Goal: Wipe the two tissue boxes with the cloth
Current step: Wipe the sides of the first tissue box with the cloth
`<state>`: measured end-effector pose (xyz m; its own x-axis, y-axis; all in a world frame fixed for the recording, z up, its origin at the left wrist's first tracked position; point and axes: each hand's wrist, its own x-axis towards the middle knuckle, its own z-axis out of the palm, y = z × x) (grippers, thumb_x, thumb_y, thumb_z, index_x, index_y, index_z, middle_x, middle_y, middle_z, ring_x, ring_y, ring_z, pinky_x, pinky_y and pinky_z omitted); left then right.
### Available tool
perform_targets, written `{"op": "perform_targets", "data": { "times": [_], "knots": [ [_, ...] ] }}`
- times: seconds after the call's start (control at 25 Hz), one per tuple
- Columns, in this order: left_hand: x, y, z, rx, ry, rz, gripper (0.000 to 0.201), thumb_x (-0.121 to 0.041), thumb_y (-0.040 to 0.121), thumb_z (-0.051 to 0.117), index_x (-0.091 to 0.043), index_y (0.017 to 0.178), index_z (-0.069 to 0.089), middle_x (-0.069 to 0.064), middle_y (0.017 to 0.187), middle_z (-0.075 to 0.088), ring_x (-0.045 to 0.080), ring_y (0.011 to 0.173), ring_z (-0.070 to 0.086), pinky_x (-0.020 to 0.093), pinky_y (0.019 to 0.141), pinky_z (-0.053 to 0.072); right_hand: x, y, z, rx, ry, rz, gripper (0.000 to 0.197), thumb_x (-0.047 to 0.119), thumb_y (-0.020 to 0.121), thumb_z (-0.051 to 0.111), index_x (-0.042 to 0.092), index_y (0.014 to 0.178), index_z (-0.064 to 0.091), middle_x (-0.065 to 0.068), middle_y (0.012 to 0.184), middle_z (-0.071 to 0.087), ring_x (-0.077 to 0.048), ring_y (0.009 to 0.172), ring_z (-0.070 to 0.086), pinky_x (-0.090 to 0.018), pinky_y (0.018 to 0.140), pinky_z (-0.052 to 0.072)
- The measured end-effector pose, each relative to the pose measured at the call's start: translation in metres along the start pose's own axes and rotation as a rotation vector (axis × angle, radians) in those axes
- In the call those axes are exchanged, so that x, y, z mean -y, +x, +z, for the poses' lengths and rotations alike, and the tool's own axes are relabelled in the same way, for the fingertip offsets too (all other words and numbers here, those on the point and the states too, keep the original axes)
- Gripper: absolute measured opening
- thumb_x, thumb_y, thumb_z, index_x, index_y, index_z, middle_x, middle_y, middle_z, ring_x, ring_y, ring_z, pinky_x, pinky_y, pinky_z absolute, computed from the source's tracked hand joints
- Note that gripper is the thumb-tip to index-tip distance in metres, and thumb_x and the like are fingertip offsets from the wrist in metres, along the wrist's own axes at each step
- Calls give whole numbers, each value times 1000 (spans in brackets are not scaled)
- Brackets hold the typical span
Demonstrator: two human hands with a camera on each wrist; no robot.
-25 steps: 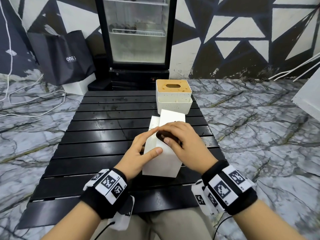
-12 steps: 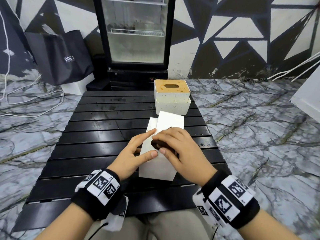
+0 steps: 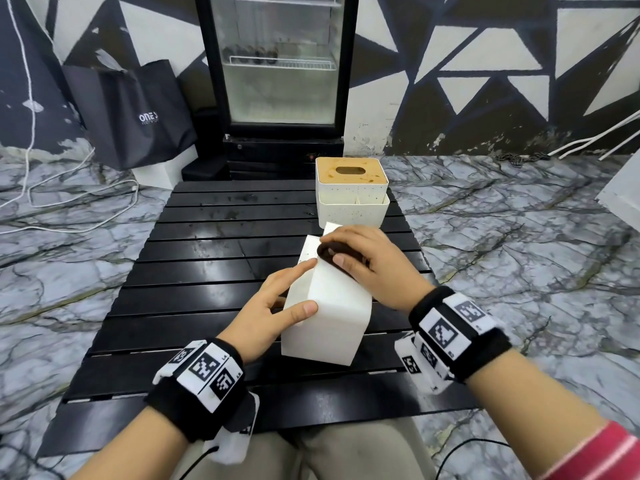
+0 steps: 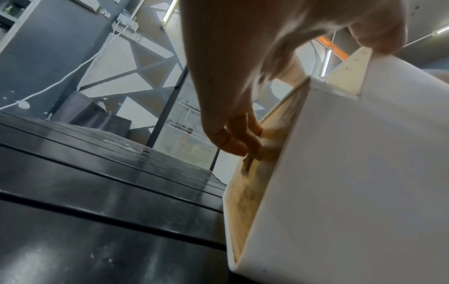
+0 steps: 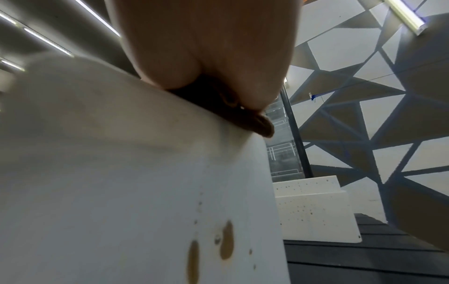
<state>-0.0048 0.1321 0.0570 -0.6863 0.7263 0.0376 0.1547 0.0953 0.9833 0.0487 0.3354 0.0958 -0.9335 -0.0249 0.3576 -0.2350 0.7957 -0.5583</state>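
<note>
The near white tissue box (image 3: pixel 329 320) lies on its side on the black slatted table (image 3: pixel 207 271), its wooden lid (image 4: pixel 245 198) facing left. My left hand (image 3: pixel 270 299) grips it, thumb on the top near corner and fingers (image 4: pixel 238 140) curled against the lid. My right hand (image 3: pixel 363 258) holds a dark brown cloth (image 3: pixel 327 252) and presses it on the box's upper face near the far end. Brown drip stains (image 5: pixel 226 240) mark the box's right side. The second tissue box (image 3: pixel 351 192) stands upright behind, wooden lid with a slot on top.
A glass-door fridge (image 3: pixel 277 64) stands just past the table's far edge. To its left, a black bag (image 3: pixel 138 112) leans on the wall with white cables (image 3: pixel 79 199) on the marble floor. A white panel (image 3: pixel 623 199) juts in at right.
My right hand drew the cloth toward me along the box's top, then pushed it back to the far end. The left hand kept its hold.
</note>
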Motion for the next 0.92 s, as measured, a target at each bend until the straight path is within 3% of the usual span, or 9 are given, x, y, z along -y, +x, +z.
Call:
{"op": "perform_targets", "data": {
  "times": [0.12, 0.24, 0.48, 0.68, 0.92],
  "knots": [
    [0, 0, -1, 0, 9, -18, 57, -56, 62, 64, -67, 115, 47, -25, 133, 42, 15, 106, 60, 22, 84, 51, -7, 17, -4, 15, -21, 64, 30, 19, 92, 50, 24, 121, 55, 5, 123, 54, -17, 119, 39, -24, 100, 24],
    [0, 0, -1, 9, 15, -22, 58, -56, 62, 65, -67, 116, 47, -25, 134, 42, 15, 107, 60, 25, 88, 51, -14, 30, -6, 13, -12, 107, 30, 18, 92, 49, 22, 121, 54, 1, 124, 53, -21, 120, 40, -30, 104, 28],
    [0, -1, 0, 11, 35, -17, 58, -56, 62, 65, -68, 115, 46, -25, 135, 41, 15, 108, 60, 32, 94, 50, -14, 34, -4, -8, 11, 182, 31, 17, 92, 48, 23, 122, 53, 0, 124, 52, -24, 117, 42, -35, 101, 33],
    [1, -3, 0, 9, 31, -1, 58, -56, 62, 65, -68, 115, 46, -22, 136, 41, 12, 110, 58, 29, 94, 50, 5, 5, 1, -44, -8, 129, 32, 15, 91, 50, 23, 121, 53, 3, 123, 52, -18, 118, 36, -21, 97, 22],
    [3, -3, 1, 4, 22, 39, 55, -54, 65, 64, -68, 115, 46, -20, 134, 43, 10, 119, 53, 33, 101, 45, 37, -37, 17, -77, 11, 2, 30, 26, 88, 46, 26, 117, 55, 9, 116, 55, -8, 113, 37, -14, 99, 23]
  ]
}}
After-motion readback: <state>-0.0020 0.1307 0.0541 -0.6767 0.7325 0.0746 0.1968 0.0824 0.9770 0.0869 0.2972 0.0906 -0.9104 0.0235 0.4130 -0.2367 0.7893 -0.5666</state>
